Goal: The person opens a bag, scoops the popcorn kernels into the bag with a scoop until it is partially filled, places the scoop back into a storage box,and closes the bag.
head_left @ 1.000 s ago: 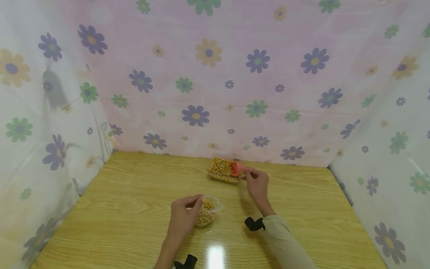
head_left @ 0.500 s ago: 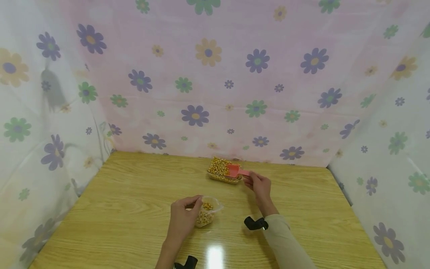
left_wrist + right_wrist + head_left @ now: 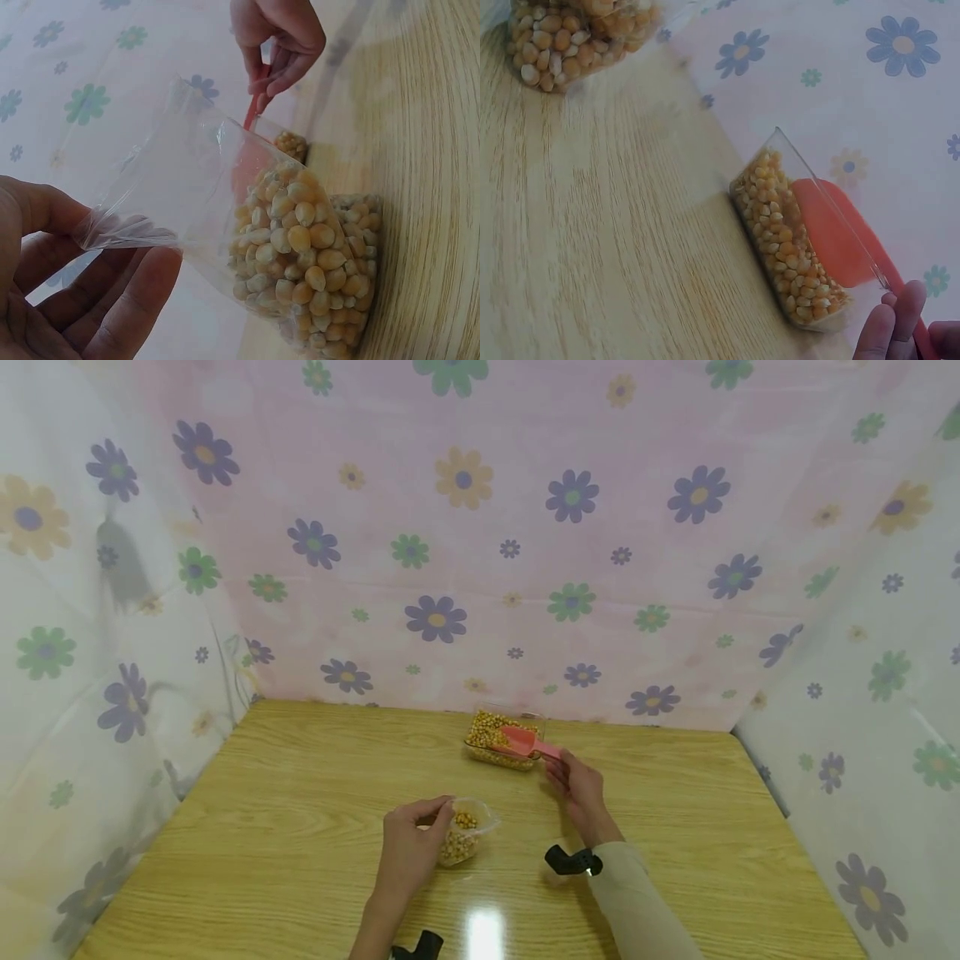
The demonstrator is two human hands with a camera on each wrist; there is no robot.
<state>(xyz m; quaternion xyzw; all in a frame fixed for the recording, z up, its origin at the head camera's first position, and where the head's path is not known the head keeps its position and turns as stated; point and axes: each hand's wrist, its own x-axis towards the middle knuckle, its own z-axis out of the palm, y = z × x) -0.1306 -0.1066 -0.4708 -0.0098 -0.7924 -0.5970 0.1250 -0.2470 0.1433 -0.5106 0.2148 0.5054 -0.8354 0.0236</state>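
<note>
My left hand (image 3: 411, 837) pinches the rim of a clear plastic bag (image 3: 195, 165) between thumb and fingers. Yellow corn kernels (image 3: 300, 262) fill the bag's lower part, which stands on the table with its mouth spread. My right hand (image 3: 581, 789) holds the handle of a red scoop (image 3: 519, 742). The scoop's blade dips into a clear rectangular container (image 3: 814, 163) at the back of the table, among the corn kernels (image 3: 780, 240) inside. In the right wrist view, the scoop shows through the container's transparent wall, and only some fingertips of the right hand appear.
Both containers stand on a wood-grain table (image 3: 300, 777). A flowered cloth (image 3: 480, 568) hangs behind the table and along both sides, close behind the container. Black wrist-worn devices (image 3: 572, 860) sit on both wrists.
The scoop has turned from tilted over the corn to lying flatter, its blade pushed left into the kernels. My right hand has shifted slightly down. The left hand and bag stay put.
</note>
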